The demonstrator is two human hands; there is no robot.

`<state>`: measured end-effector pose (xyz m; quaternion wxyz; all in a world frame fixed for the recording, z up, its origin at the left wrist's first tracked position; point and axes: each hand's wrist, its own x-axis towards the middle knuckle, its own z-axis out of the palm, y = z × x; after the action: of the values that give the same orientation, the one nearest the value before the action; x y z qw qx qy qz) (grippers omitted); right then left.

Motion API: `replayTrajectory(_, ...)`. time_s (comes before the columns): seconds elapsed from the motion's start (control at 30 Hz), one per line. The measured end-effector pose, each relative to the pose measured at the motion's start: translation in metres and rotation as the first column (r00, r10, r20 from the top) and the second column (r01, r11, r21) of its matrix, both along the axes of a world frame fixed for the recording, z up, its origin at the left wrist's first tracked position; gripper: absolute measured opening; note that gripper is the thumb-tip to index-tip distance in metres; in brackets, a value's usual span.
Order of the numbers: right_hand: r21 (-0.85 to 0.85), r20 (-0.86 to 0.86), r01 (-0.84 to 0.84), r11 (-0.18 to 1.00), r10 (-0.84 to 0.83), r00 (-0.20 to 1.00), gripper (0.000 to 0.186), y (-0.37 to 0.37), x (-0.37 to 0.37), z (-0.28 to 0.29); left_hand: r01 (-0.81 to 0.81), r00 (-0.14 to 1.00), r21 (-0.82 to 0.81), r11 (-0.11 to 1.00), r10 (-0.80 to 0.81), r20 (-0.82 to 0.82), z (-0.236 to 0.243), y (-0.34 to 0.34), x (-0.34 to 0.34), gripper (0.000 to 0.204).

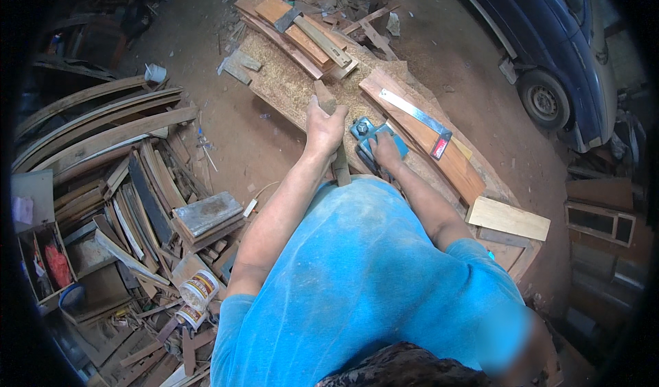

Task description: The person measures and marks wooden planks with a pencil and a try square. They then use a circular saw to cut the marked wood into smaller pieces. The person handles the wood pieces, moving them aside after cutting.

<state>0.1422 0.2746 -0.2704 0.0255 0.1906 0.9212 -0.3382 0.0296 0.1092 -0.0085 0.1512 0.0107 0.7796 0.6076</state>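
Observation:
My left hand (325,127) is closed round a narrow wooden strip (341,167), which runs from beyond my fingers back toward my shirt. To the right of it, my right hand (386,149) grips the handle of a blue electric planer (362,127). The planer rests low over the workbench, apart from the strip; its underside is hidden. Just right of the planer, a reddish-brown board (392,106) lies lengthwise on the bench. A try square (417,112) with a metal blade and a dark-and-red stock lies across that board.
Shavings cover the workbench (274,78). At its far end are stacked boards (281,40) and a wooden-handled tool (319,40) with a dark head. A pale wood block (508,218) lies near right. Scrap timber (130,181) and buckets (199,287) crowd the left; a dark blue car (542,51) stands right.

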Motion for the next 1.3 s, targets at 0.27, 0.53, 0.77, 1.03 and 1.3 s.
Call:
replayTrajectory(0.27,0.05,-0.078,0.094,0.994,-0.09,0.993,0.041,0.012,0.011,-0.024,0.144,0.988,-0.195,0.97,-0.13,0.083,-0.013,-0.009,-0.021,0.051)
replayTrajectory(0.53,-0.119,-0.251,0.446,0.887,-0.462,0.851,0.034,0.027,0.073,0.034,0.086,0.996,-0.078,0.993,-0.084,0.027,-0.024,-0.115,-0.005,0.049)
replayTrajectory(0.77,0.089,-0.314,0.817,0.57,-0.762,0.566,0.031,0.071,0.21,-0.003,0.053,0.994,0.024,0.998,-0.055,0.093,-0.03,-0.122,0.03,0.043)
replayTrajectory(1.03,0.16,-0.284,0.777,0.609,-0.725,0.627,0.033,0.1,0.239,0.008,0.103,0.991,-0.118,0.988,-0.091,0.102,-0.01,-0.09,0.037,0.053)
replayTrajectory(1.3,0.0,-0.652,0.572,0.82,-0.434,0.622,0.029,0.163,0.046,0.121,-0.084,0.996,0.007,0.996,0.084,0.029,-0.03,-0.112,0.039,0.061)
